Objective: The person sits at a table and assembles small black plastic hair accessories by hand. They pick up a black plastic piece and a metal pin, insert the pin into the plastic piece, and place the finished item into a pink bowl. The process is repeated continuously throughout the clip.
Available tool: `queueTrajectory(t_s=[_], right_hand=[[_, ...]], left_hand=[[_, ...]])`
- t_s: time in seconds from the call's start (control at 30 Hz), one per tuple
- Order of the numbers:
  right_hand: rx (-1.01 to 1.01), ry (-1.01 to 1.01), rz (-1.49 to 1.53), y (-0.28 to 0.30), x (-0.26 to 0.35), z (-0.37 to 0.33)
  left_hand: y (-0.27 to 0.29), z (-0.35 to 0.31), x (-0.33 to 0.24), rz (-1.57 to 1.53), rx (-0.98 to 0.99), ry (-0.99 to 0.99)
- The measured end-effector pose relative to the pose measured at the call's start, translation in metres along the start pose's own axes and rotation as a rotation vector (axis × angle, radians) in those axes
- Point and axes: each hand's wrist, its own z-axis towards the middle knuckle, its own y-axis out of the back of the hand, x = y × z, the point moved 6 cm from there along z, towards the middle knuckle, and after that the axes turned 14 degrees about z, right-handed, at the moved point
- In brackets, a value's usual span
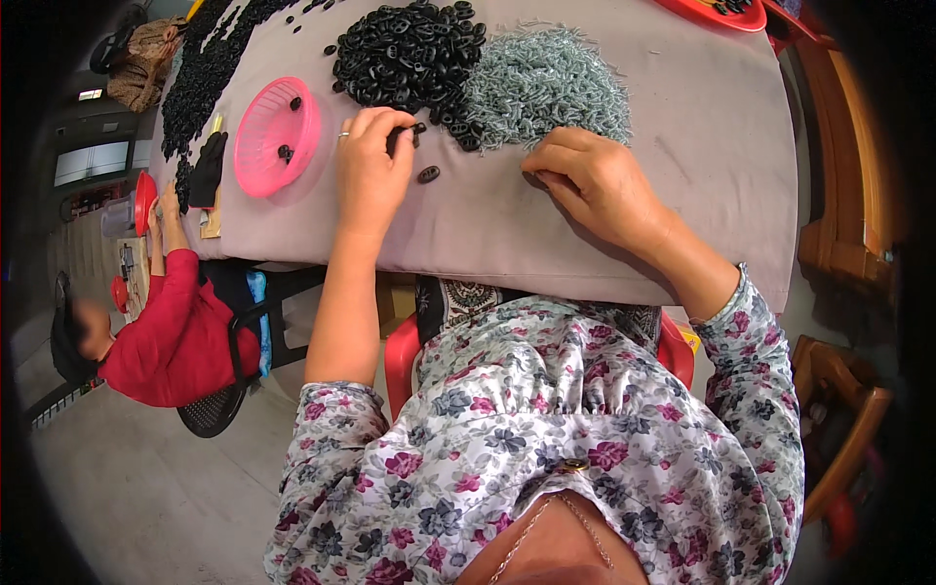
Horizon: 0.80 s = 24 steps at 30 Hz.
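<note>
My left hand (374, 166) is curled at the near edge of a heap of black oval plastic pieces (409, 54). Between its thumb and forefinger sits one black piece (418, 129). Just right of that hand, a single black oval piece (428, 175) lies on the cloth. My right hand (597, 183) rests with its fingertips pinched together, at the near side of a heap of small silvery screw-like pieces (548, 86). Whatever is in that pinch is hidden by the fingers. The two heaps touch each other.
A pink plastic basket (255, 156) holding a few black pieces stands on the grey tablecloth (487, 229) to the left. More black pieces (203, 88) spread beyond it. Far right is a red tray (726, 18). A co-worker in red (180, 331) sits at the left.
</note>
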Motion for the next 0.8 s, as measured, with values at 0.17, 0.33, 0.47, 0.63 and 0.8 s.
queueTrajectory(t_s=[0.17,0.33,0.47,0.63,0.8], right_hand=[[0.003,-0.003,-0.005,-0.001,0.000,0.000],[0.008,-0.011,-0.005,0.000,0.001,0.000],[0.010,-0.012,-0.009,0.000,0.000,0.000],[0.007,-0.010,-0.002,0.000,0.001,0.000],[0.009,0.006,-0.019,-0.001,0.000,0.000]], left_hand=[[0.009,0.003,-0.003,-0.008,-0.050,0.013],[0.005,0.006,-0.010,0.009,-0.012,-0.002],[0.006,0.011,-0.026,-0.010,-0.046,-0.088],[-0.003,0.012,-0.016,-0.001,-0.047,-0.115],[0.003,0.005,0.010,-0.048,-0.091,-0.013]])
